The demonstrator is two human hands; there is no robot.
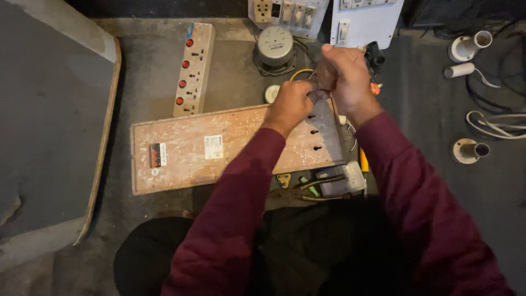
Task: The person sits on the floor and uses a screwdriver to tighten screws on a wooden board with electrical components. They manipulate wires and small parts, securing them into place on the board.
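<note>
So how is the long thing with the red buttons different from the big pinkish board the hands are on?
The socket strip is narrow and pale, with a row of four red switches; the wooden board is wider, longer, pinkish and speckled white. The strip lies untouched, almost upright in the view; the board lies crosswise, with the left hand and right hand gripping something dark over its right end. Both lie flat on the grey floor.

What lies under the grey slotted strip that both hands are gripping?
The grey slotted strip rests on the speckled wooden board. Left hand and right hand cover its upper end.
</note>
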